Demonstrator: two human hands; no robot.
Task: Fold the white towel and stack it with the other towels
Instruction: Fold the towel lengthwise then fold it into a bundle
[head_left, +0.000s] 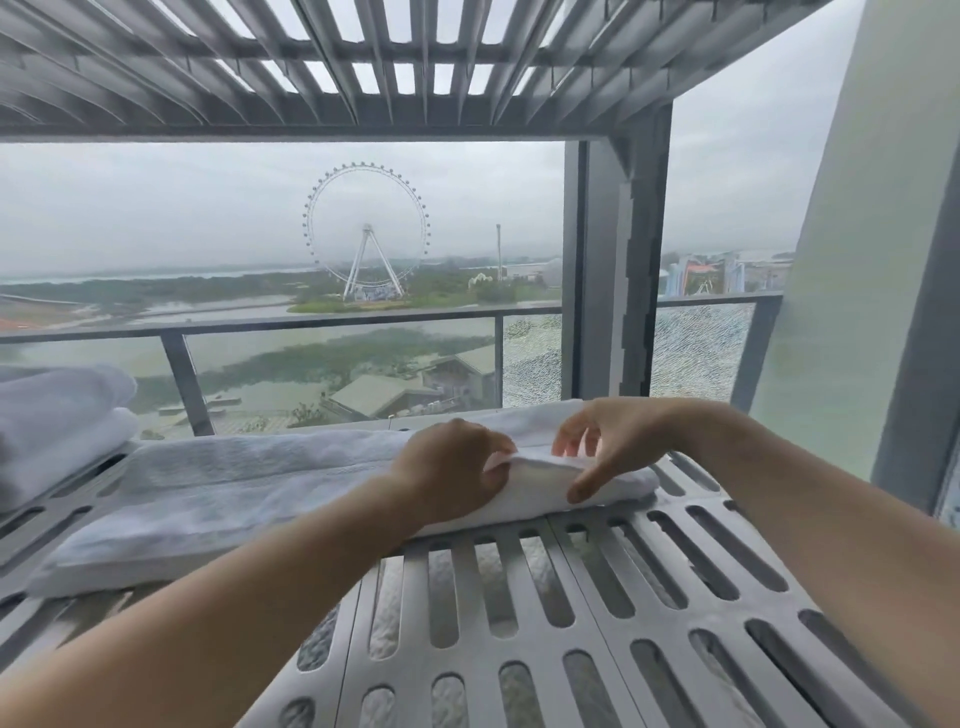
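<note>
Grey metal shelf (597, 597), long rounded slots, fills 6 o'clock. White towel (234, 493), nubby terry, lies on it as a long folded band from 8 o'clock to centre. Plump folded towel stack (57, 415) at 9 o'clock. Left hand (452, 467) and right hand (608, 441) each pinch the band's upper layer.

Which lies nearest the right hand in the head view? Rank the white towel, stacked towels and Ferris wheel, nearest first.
1. white towel, gripped by the right hand.
2. stacked towels, far left.
3. Ferris wheel, distant background.
</note>
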